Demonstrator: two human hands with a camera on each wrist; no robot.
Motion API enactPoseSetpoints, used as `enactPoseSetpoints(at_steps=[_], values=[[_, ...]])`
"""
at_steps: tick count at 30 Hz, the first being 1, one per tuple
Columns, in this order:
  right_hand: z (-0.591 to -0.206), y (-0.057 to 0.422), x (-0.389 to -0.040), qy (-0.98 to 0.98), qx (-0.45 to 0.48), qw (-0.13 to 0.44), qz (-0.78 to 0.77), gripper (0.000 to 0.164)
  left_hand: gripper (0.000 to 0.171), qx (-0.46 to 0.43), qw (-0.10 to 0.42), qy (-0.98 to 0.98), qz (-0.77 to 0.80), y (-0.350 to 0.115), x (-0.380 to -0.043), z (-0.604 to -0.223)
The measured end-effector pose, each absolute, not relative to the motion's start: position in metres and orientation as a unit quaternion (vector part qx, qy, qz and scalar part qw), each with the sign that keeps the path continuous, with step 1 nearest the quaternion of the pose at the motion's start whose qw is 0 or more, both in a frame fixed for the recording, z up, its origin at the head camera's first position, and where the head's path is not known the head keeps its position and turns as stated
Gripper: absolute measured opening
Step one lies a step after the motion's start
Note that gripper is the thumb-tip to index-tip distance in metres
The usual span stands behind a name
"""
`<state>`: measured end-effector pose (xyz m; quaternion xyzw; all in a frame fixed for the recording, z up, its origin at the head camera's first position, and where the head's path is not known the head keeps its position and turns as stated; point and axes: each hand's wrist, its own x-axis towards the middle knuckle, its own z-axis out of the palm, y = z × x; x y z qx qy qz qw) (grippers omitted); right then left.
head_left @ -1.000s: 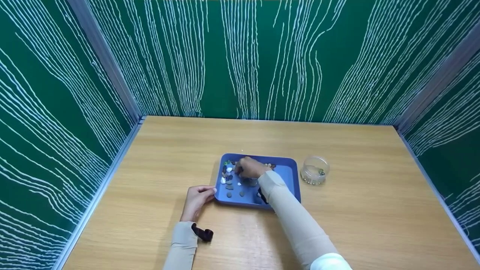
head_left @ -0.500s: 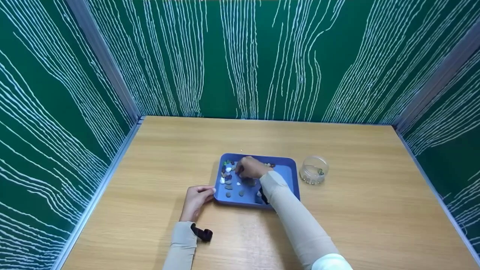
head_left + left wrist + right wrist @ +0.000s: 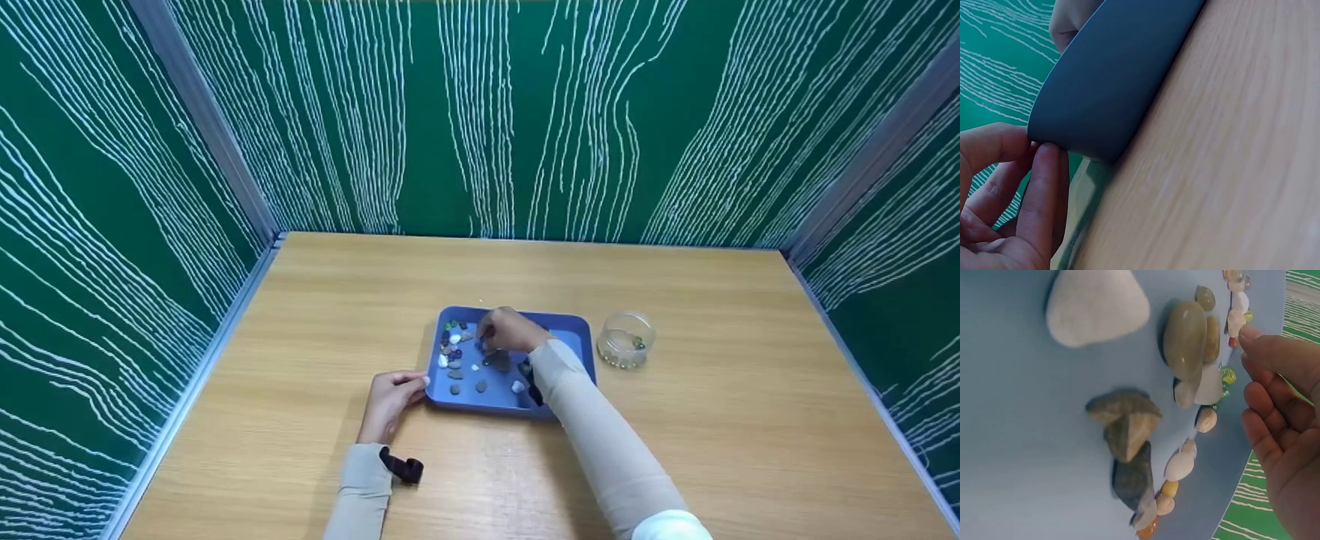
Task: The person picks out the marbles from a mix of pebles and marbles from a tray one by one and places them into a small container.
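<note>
In the head view a blue tray [image 3: 570, 346] lies on the table, with stones and glass pieces spread inside. My left hand [image 3: 391, 401] pinches the tray's near left corner; in the left wrist view its thumb and fingers [image 3: 1044, 174] meet at the rim. Over the tray's far middle is my right hand [image 3: 514, 331], fingers bent. Between thumb and forefinger in the right wrist view I see a small gap with nothing in it. The fingertips are near a beige pebble [image 3: 1236, 323] and a red piece [image 3: 1233, 342]. A large white stone [image 3: 1098, 306] and a brown stone [image 3: 1126, 419] lie apart from the hand.
A round clear container [image 3: 627, 341] with a few green glass pieces stands right of the tray. The wooden table [image 3: 720, 390] meets green, white-lined panels [image 3: 465, 150] at the back and sides.
My right hand has shifted a little to the right over the tray, and more of the dark stones below it show. My left hand stays at the tray corner.
</note>
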<state>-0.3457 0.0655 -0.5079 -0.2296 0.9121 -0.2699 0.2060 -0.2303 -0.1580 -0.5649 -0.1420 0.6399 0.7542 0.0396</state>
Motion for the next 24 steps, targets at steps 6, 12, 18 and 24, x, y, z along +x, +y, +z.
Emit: enactPoseSetpoints(at_steps=[6, 12, 18, 24], values=[[-0.505, 0.073, -0.347, 0.913, -0.228, 0.196, -0.276, 0.024, 0.027, -0.144, 0.040, 0.639, 0.755, -0.158, -0.231, -0.566], [-0.503, 0.079, -0.349, 0.919, -0.233, 0.180, -0.262, 0.021, 0.027, -0.141, 0.036, 0.641, 0.753, -0.157, -0.230, -0.568], [-0.501, 0.087, -0.349, 0.923, -0.227, 0.179, -0.254, 0.021, 0.026, -0.144, 0.035, 0.641, 0.753, -0.156, -0.230, -0.567], [-0.495, 0.095, -0.348, 0.922, -0.228, 0.173, -0.261, 0.021, 0.028, -0.144, 0.042, 0.639, 0.754, -0.158, -0.231, -0.566]])
